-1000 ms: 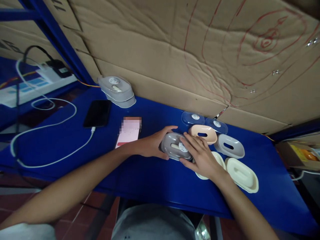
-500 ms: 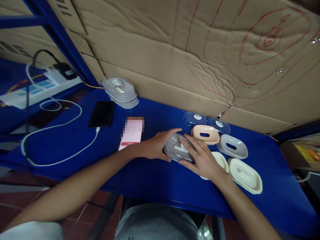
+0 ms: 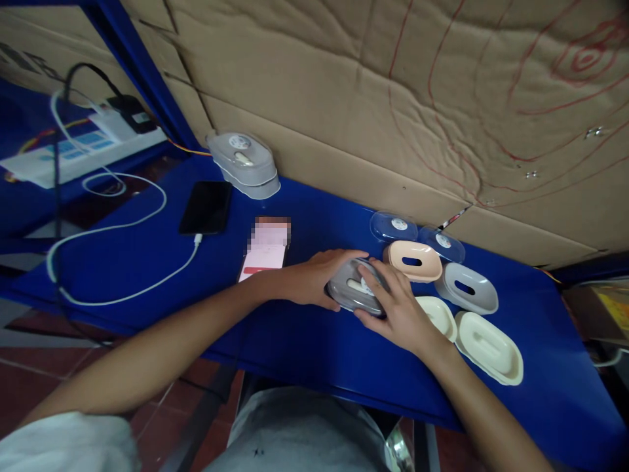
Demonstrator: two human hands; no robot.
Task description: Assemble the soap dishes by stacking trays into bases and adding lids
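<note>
Between my two hands is a grey oval plastic box with a clear lid (image 3: 350, 299), a pale bar and a round sticker showing through the top. My left hand (image 3: 322, 278) wraps its left end, thumb at the near side and fingers at the far side. My right hand (image 3: 396, 298) grips the right end, with fingers lying over the lid. Just right of that hand are a peach oval tray with a slot (image 3: 423, 252), a grey slotted tray (image 3: 479, 298), and two cream oval dishes, one (image 3: 435, 309) partly hidden by my right hand, the other (image 3: 491, 347) in full view.
Two clear lids (image 3: 383, 226) (image 3: 455, 250) lie by the cardboard wall (image 3: 314, 111), near a pen (image 3: 455, 217). A lidded grey box stack (image 3: 250, 174) stands back left. Two phones (image 3: 206, 208) (image 3: 268, 252), a white cable (image 3: 122, 301) and a power strip (image 3: 39, 164) occupy the left.
The camera view has shifted slightly, so the objects sit a little differently in the picture. Both hands keep their hold on the grey box.
</note>
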